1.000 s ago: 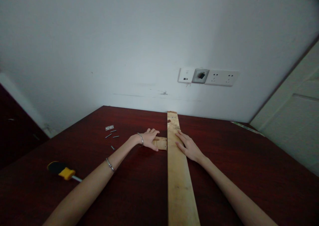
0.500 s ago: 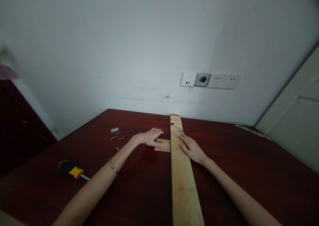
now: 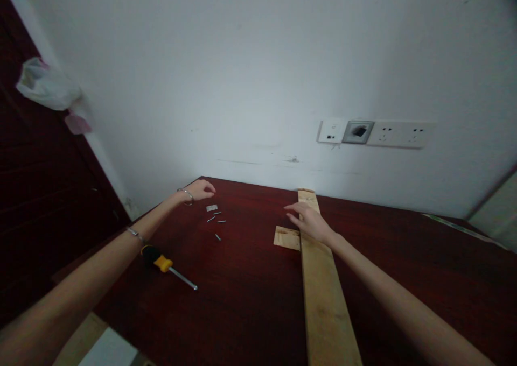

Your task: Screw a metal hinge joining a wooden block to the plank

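My left hand hovers near the table's far left edge with loosely bent fingers and nothing in it. Just in front of and right of it lies a small perforated metal plate, with several screws scattered nearby. My right hand is over the long wooden board, fingers apart, holding nothing; whether it touches the wood I cannot tell. A short wooden piece meets the board's left side. Beside my left forearm rests a screwdriver with a black and yellow handle.
Everything lies on a dark red table against a white wall. Sockets are set in the wall above. A patterned strip lies along the far right edge. At the lower left is a pale box-like object. A white bag hangs at left.
My left hand has left the short wooden piece and moved left toward the metal plate. My right hand has shifted onto the board's top, fingers lifted. The view has turned left.
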Action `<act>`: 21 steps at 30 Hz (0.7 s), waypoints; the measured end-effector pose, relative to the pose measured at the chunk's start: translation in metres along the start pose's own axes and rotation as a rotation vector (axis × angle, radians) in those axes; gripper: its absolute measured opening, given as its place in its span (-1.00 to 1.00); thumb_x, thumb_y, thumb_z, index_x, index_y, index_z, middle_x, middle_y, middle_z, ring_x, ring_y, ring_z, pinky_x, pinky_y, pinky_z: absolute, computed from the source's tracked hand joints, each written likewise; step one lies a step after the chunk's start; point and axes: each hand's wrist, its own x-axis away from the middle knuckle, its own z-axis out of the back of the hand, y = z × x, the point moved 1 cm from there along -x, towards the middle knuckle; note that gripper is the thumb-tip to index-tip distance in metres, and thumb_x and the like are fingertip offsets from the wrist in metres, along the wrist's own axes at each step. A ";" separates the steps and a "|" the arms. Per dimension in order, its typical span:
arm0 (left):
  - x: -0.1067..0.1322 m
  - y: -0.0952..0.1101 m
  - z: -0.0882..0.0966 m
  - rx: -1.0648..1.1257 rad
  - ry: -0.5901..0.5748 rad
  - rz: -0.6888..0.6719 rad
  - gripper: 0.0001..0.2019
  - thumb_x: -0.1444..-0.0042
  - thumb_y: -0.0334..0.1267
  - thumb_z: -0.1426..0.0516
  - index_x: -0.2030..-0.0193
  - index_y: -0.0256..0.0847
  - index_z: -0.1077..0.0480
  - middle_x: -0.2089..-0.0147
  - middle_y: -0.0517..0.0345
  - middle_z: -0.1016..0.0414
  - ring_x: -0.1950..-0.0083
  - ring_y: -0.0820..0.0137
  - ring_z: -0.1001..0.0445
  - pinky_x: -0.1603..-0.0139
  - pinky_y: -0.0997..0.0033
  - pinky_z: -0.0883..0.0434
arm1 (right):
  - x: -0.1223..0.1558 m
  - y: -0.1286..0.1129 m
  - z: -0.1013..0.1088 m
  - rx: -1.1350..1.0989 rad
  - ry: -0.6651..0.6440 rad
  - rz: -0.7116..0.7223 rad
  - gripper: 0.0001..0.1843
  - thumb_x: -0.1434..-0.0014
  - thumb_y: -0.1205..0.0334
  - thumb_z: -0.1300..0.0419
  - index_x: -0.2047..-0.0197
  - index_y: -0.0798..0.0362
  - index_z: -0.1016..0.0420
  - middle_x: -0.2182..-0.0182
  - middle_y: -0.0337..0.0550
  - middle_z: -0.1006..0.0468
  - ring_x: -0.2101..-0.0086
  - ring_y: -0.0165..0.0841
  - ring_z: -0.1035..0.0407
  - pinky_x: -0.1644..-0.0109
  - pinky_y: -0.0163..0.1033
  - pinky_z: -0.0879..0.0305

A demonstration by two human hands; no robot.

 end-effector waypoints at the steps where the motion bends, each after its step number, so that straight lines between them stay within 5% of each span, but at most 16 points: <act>1: 0.008 -0.015 0.002 0.018 -0.002 0.053 -0.65 0.02 -0.14 -0.07 0.19 -0.25 -0.55 0.06 0.04 -0.57 -0.01 0.23 -0.48 -0.11 0.36 -0.32 | -0.015 -0.014 -0.008 0.000 -0.029 0.013 -0.64 -0.27 0.15 -0.01 -0.02 0.04 -0.50 0.02 -0.06 -0.56 -0.02 -0.25 -0.39 -0.16 -0.14 -0.26; 9: 0.079 -0.090 0.014 -0.011 -0.001 0.257 -0.58 0.05 -0.10 -0.01 0.20 -0.30 -0.55 0.18 0.00 -0.59 0.12 0.24 -0.51 0.04 0.40 -0.37 | -0.119 -0.123 -0.103 0.029 -0.154 -0.089 -0.69 -0.26 0.17 -0.06 -0.03 -0.05 -0.46 0.08 -0.11 -0.59 0.07 -0.24 -0.46 0.06 -0.20 -0.34; 16: 0.115 -0.110 0.023 -0.083 -0.037 0.327 -0.58 0.04 -0.10 0.00 0.20 -0.28 -0.56 0.18 0.01 -0.59 0.11 0.25 -0.50 0.03 0.41 -0.35 | -0.164 -0.169 -0.158 0.060 -0.196 -0.213 -0.61 -0.22 0.02 -0.13 0.00 0.11 -0.42 0.05 0.14 -0.55 0.02 -0.11 -0.43 0.07 -0.11 -0.34; 21: 0.125 -0.114 0.023 -0.099 -0.043 0.361 -0.59 0.05 -0.09 0.00 0.21 -0.25 -0.56 0.21 0.05 -0.59 0.12 0.25 -0.50 0.09 0.43 -0.34 | -0.173 -0.184 -0.179 0.090 -0.160 -0.226 -0.46 -0.20 0.03 -0.18 -0.16 0.13 -0.28 0.00 0.20 -0.51 -0.04 -0.08 -0.38 -0.01 -0.05 -0.29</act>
